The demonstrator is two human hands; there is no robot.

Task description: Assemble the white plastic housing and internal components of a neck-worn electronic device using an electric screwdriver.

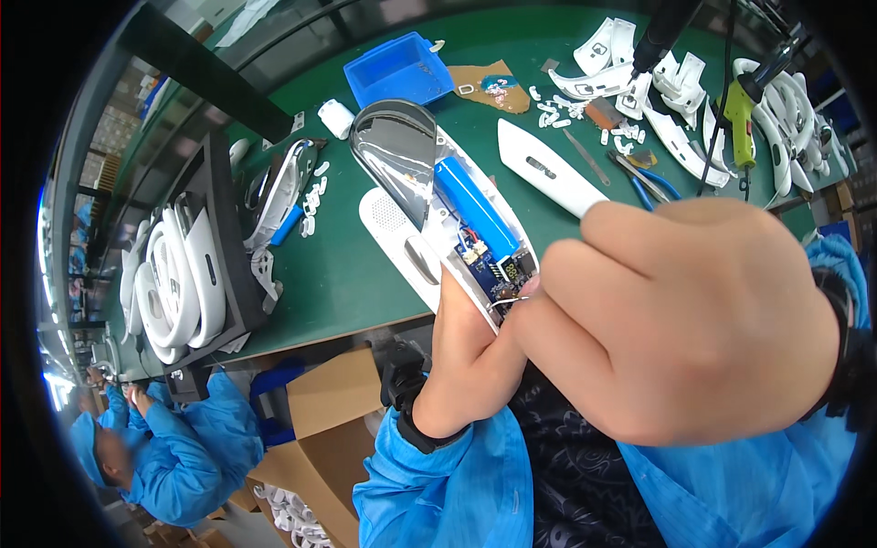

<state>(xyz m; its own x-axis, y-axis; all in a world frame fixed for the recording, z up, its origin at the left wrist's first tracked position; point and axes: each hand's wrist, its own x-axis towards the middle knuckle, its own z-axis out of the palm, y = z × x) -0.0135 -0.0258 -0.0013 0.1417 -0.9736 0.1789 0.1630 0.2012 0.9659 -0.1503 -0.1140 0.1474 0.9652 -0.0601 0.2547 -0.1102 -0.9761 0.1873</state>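
1. The right hand (685, 315) is very near to the camera and slightly blurred; its back hides its own fingertips, and also the near end of the open white housing (445, 226).
2. The left hand (470, 352) is partly covered — its fingers go under the housing, so I cannot see how they are placed.
3. The left hand is closed around the near end of this housing, in front of the person, over the green table (315, 283).
4. The right hand has its fingers bent inward, beside the circuit board (475, 265). A thin silvery piece shows at the fingers, but I cannot tell if they pinch it, or how far they are open.
5. Inside the housing lies a smooth blue cylinder (480, 210); next to it is the board, with white connectors and thin wires.
6. The far end carries a rounded cover (393, 146) of dark, shiny, see-through material.
7. Just beside the housing, a white part with small round holes (388, 219) is partly hidden — I cannot tell if they are joined.
8. To the right lies a long, pointed white shell (548, 169), its near end covered by the right hand.
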